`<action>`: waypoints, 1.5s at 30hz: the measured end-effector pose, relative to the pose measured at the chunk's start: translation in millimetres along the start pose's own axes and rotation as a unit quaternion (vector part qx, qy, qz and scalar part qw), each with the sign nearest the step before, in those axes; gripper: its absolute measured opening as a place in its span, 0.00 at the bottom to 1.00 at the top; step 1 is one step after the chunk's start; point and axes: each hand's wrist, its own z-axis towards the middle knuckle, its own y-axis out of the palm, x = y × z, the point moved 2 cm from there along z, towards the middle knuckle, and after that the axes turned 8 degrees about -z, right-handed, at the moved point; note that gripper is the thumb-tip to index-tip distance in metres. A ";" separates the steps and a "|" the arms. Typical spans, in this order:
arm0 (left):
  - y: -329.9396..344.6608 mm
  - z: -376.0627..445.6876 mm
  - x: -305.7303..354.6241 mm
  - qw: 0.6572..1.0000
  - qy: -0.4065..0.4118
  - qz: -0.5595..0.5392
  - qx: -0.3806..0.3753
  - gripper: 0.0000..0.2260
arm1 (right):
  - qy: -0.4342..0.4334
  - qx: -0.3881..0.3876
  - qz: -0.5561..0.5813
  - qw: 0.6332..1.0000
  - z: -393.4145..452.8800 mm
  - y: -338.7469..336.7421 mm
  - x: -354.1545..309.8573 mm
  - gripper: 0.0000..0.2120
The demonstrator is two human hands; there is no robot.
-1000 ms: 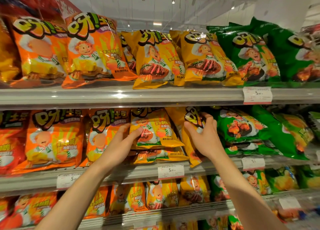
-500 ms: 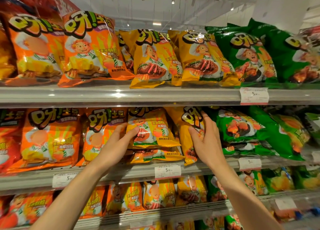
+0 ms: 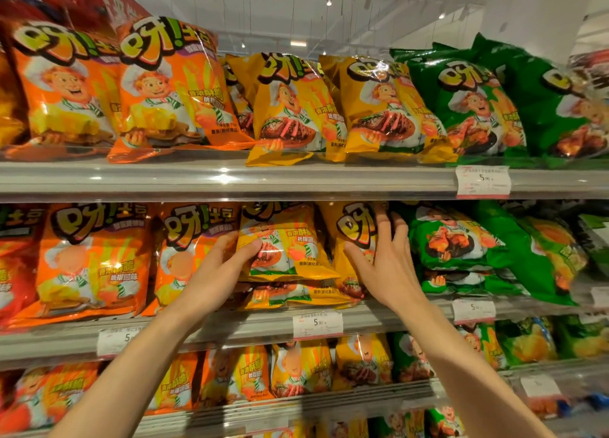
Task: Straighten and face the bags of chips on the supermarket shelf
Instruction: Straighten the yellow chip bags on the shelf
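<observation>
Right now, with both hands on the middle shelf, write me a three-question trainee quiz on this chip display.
1. True or false: the left hand is touching a green bag.
2. Which colour sits furthest right on the top shelf? A orange, B yellow, C green.
3. Fill in: the right hand lies flat against a tilted ___ bag.

Key: 1 false, it grips the yellow bag lying on a flat one. 2 C. 3 yellow.
</observation>
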 end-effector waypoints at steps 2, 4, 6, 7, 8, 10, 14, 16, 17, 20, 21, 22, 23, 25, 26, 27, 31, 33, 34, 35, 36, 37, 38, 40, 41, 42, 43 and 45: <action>0.4 0.1 -1.1 1.000 0.001 0.005 -0.001 0.23 | -0.086 -0.041 -0.001 0.995 -8.7 -9.7 8.8 0.33; 0.7 0.4 -1.6 1.000 0.004 0.008 -0.001 0.23 | -0.124 -0.084 -0.021 0.988 -10.9 -10.8 16.5 0.31; 1.0 0.7 -1.2 1.000 0.008 0.013 -0.002 0.23 | -0.114 -0.115 -0.024 0.987 -9.2 -6.3 20.4 0.30; 1.2 0.7 -0.5 1.000 0.009 0.013 -0.002 0.23 | -0.106 -0.118 -0.025 0.987 -8.8 -4.1 20.0 0.30; 0.7 0.8 -0.5 1.000 0.008 0.013 -0.003 0.23 | -0.099 -0.110 -0.033 0.988 -8.9 -2.1 18.6 0.30; 0.0 0.7 -0.5 1.000 0.003 0.011 -0.006 0.22 | -0.080 -0.069 -0.070 0.992 -11.6 0.8 14.8 0.30; 0.2 -0.7 -0.4 1.000 0.004 0.014 -0.005 0.20 | -0.031 -0.001 -0.125 0.992 -18.0 4.5 8.3 0.29; 0.7 -1.6 0.5 1.000 0.002 0.011 -0.006 0.18 | -0.026 -0.018 -0.134 0.991 -16.0 5.8 8.9 0.29; 0.7 -2.0 1.7 1.000 0.000 0.007 -0.008 0.17 | -0.027 -0.036 -0.127 0.991 -14.3 5.6 10.0 0.29; 1.9 -1.5 3.2 1.000 -0.004 -0.009 -0.005 0.18 | -0.018 -0.080 -0.049 0.995 -12.3 -3.0 12.8 0.30; 2.2 -1.7 3.4 1.000 -0.001 -0.013 -0.003 0.20 | -0.015 -0.076 -0.017 0.997 -13.7 -7.7 11.4 0.30; 3.0 -2.8 3.7 1.000 0.002 -0.014 -0.002 0.22 | -0.012 -0.063 0.009 0.998 -16.0 -12.1 9.1 0.29; 3.8 -4.2 4.1 1.000 0.007 -0.013 -0.001 0.24 | -0.009 -0.047 0.026 0.999 -18.6 -15.9 6.8 0.28; 5.1 -7.7 4.2 1.000 0.023 -0.015 0.000 0.24 | -0.009 -0.005 0.038 0.999 -23.5 -22.9 1.1 0.24; 5.9 -10.1 4.4 0.999 0.029 -0.017 0.001 0.24 | -0.016 0.017 0.038 0.999 -25.7 -25.9 -2.1 0.22; 6.6 -13.1 4.8 0.999 0.036 -0.017 0.002 0.23 | -0.029 0.032 0.039 0.998 -27.5 -28.2 -5.8 0.21; 3.6 -26.8 1.6 0.998 0.051 -0.026 0.011 0.21 | -0.081 -0.022 0.051 0.995 -28.0 -26.8 -20.1 0.20; 0.3 -35.1 0.0 0.998 0.056 -0.013 0.013 0.22 | -0.064 -0.059 0.060 0.994 -23.4 -24.5 -23.3 0.22; -1.4 -38.5 -1.1 0.998 0.058 -0.010 0.016 0.24 | -0.047 -0.074 0.054 0.995 -20.1 -24.4 -24.9 0.23; -2.8 -41.2 -2.0 0.998 0.061 -0.006 0.021 0.24 | -0.032 -0.086 0.037 0.995 -16.7 -24.5 -26.6 0.24; -3.1 -43.8 -2.2 0.998 0.066 0.003 0.022 0.23 | -0.020 -0.099 0.015 0.995 -13.1 -23.9 -27.4 0.25; -2.9 -45.5 -1.9 0.997 0.073 0.017 0.020 0.22 | -0.008 -0.110 -0.001 0.994 -9.3 -23.3 -28.1 0.27; -2.3 -46.0 -1.9 0.997 0.076 0.030 0.015 0.22 | 0.004 -0.121 -0.010 0.993 -6.0 -23.1 -29.2 0.27; -2.4 -42.9 -2.5 0.996 0.074 0.048 0.000 0.22 | 0.023 -0.120 0.002 0.993 -1.5 -25.7 -32.0 0.28; -3.0 -40.5 -2.2 0.996 0.070 0.051 -0.007 0.22 | 0.029 -0.100 0.019 0.994 -1.4 -28.6 -34.3 0.28; -3.7 -38.4 -1.5 0.996 0.065 0.052 -0.015 0.22 | 0.029 -0.068 0.036 0.997 -3.8 -32.0 -37.8 0.27; -4.8 -36.2 -0.8 0.997 0.060 0.053 -0.021 0.23 | 0.021 -0.038 0.055 0.998 -7.8 -35.2 -43.4 0.26; -6.1 -31.7 -1.6 0.996 0.061 0.063 -0.032 0.24 | -0.001 -0.055 0.104 0.993 -15.3 -37.4 -59.3 0.28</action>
